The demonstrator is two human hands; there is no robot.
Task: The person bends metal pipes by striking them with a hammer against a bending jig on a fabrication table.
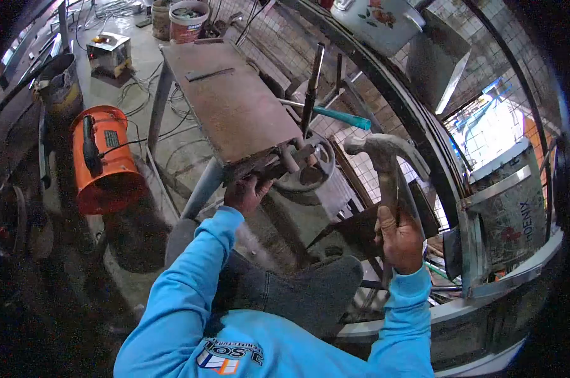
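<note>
My right hand point(399, 239) is wrapped round the handle of a claw hammer point(389, 151), which stands upright with its head at the top. At the near end of a narrow metal bench point(234, 107), my left hand point(248, 194) has its fingers curled in under the edge. What they grip is mostly hidden in shadow. Beside that hand are a round metal wheel point(328, 170) and clamp-like metal parts point(289, 157) fixed to the bench end. A short flat metal strip point(209, 74) lies on the brown, dusty bench top.
An orange portable blower point(111, 157) sits on the floor to the left, with cables near a boxy metal machine point(108, 55). Buckets point(187, 19) stand at the back. To the right are a metal frame point(499, 214) and a floral-patterned pot point(379, 22). A teal tube point(345, 116) sticks out behind the bench.
</note>
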